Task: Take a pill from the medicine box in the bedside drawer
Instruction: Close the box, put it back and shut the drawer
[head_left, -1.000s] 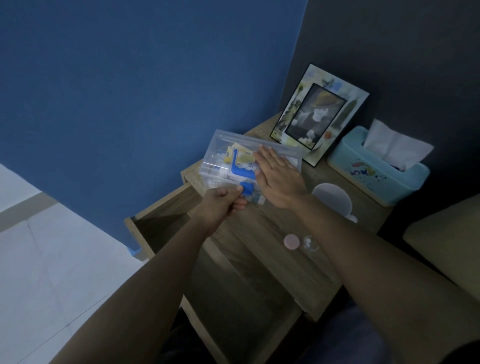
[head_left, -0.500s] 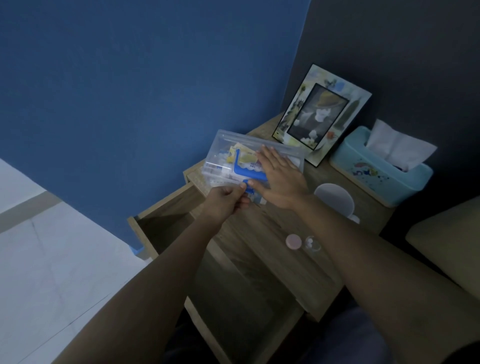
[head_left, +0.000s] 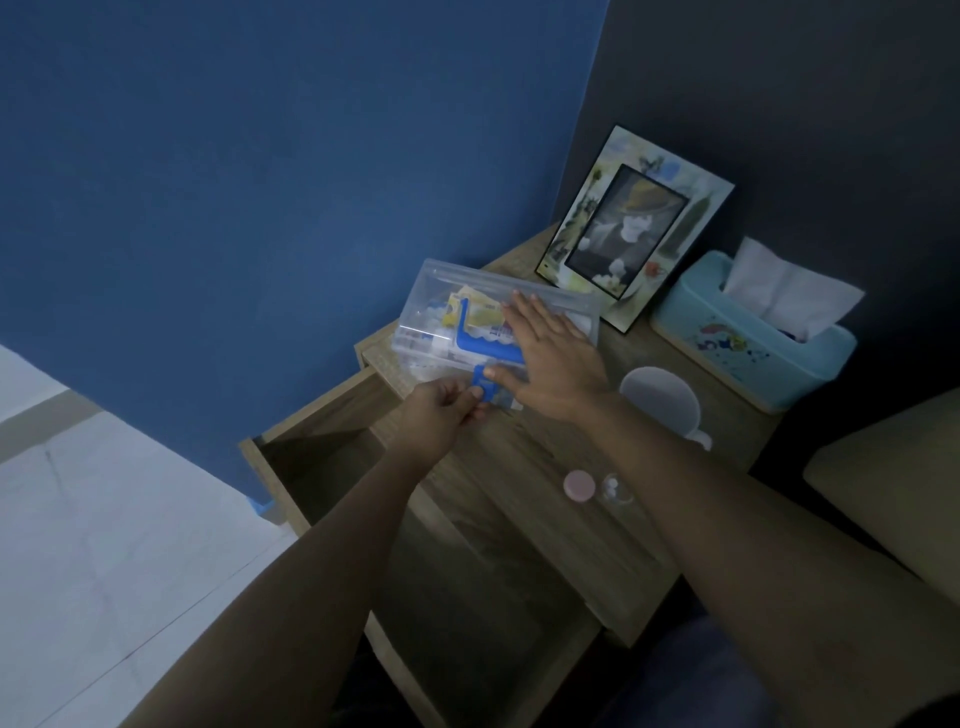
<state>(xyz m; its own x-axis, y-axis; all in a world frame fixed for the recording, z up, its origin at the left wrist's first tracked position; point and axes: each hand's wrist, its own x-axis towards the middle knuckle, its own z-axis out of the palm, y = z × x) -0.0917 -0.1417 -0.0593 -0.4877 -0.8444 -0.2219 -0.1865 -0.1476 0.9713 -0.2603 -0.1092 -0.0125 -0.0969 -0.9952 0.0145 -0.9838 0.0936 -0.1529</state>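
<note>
We see a dim room: a blue wall (head_left: 260, 182) meets a dark grey wall (head_left: 779, 93) in the corner behind a wooden bedside table (head_left: 561, 519). Pale floor tiles (head_left: 104, 545) lie left; a beige cushion (head_left: 893, 467) sits right.

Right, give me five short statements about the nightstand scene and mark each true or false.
1. The medicine box sits on the nightstand top. True.
2. The right hand lies flat on the box lid. True.
3. The left hand grips the picture frame. False: it pinches the box's blue latch.
4. The drawer is shut. False: it stands pulled open.
5. A tissue pokes up from the tissue box. True.
</note>
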